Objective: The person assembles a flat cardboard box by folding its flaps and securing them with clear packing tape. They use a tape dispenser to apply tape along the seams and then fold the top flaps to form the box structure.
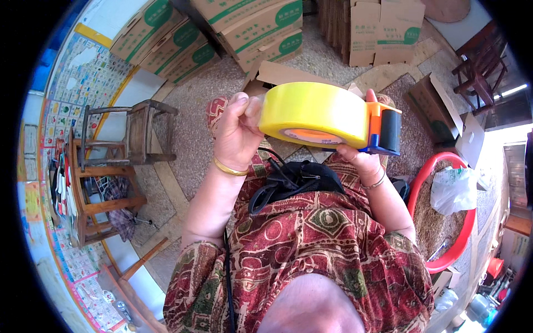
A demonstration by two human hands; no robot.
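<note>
A large roll of yellow packing tape [313, 108] is held up in front of me, mounted on a tape dispenser [384, 130] with an orange and blue frame and a dark roller. My right hand [363, 158] grips the dispenser's right side, thumb below and a fingertip showing above. At the roll's left edge, the closed fingers of my left hand [236, 130] pinch a clear strip of tape [254, 111]. Behind the roll, a brown cardboard box [275, 73] shows its raised flaps; the roll hides most of it.
Stacked cartons [261, 28] and bundled flat cardboard [383, 33] stand at the back. On the left are a wooden chair [141, 133] and a wooden rack [114, 206]. To the right lie an open carton [436, 108], a red hoop-like rim [417, 183] and a white plastic bag [452, 190].
</note>
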